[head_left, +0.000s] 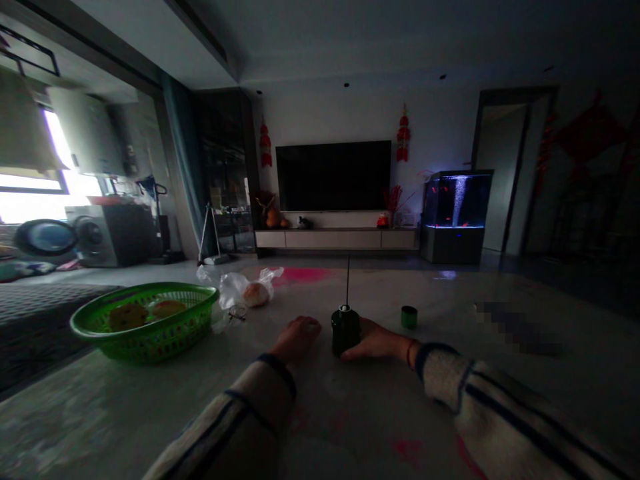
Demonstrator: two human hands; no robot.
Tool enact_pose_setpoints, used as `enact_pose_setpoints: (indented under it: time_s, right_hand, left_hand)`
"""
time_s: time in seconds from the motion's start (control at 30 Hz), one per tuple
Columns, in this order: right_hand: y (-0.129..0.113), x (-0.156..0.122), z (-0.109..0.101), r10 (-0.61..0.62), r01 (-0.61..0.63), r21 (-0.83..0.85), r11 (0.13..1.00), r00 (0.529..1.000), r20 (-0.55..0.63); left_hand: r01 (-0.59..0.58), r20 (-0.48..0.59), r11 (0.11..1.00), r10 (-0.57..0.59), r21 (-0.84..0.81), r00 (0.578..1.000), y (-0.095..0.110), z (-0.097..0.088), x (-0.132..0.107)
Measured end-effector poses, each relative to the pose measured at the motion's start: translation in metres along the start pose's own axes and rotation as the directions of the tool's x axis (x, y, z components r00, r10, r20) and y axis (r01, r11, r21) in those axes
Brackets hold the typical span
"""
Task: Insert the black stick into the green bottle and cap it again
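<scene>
My right hand (373, 339) is wrapped round a small dark green bottle (345, 333) standing upright on the table (340, 400). A pale fitting tops the bottle, and a thin dark stick (348, 283) rises straight up from it. To the left of the bottle, my left hand (299, 337) rests on the table, its fingers loosely stretched forward and nothing visible in them. It does not touch the bottle. A short green cylinder like a cap (409, 318) stands on the table right of my right hand.
A green plastic basket (145, 350) with round yellowish items sits at the left. Beside it lie a clear plastic bag (233, 290) and a round brownish item (256, 294). A blurred dark object (517, 330) lies at the right. Beyond are a television (334, 177) and a fish tank (457, 200).
</scene>
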State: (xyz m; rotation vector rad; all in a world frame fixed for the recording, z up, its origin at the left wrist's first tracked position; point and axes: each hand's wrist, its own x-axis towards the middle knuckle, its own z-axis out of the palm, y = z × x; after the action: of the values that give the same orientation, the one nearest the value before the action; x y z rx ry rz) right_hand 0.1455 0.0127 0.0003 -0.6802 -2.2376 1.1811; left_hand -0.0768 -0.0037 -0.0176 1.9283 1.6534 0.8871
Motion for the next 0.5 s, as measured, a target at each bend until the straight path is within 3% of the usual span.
enact_pose_setpoints:
  time_s: [0.17, 0.27, 0.5]
  right_hand:
    - [0.006, -0.001, 0.004, 0.029, -0.028, 0.039, 0.999, 0.999, -0.029]
    - [0.008, 0.001, 0.003, 0.017, -0.016, 0.02, 1.0, 0.999, -0.041]
    - [0.009, 0.006, 0.0, 0.016, -0.021, -0.046, 0.999, 0.996, -0.088]
  left_hand:
    - [0.036, -0.094, 0.98, -0.017, 0.198, 0.995, 0.006, 0.005, -0.004]
    - [0.032, -0.094, 0.938, 0.0, 0.344, 0.996, 0.01, 0.005, -0.005]
    - [0.02, -0.078, 0.892, 0.017, 0.452, 0.997, 0.015, 0.003, -0.006]
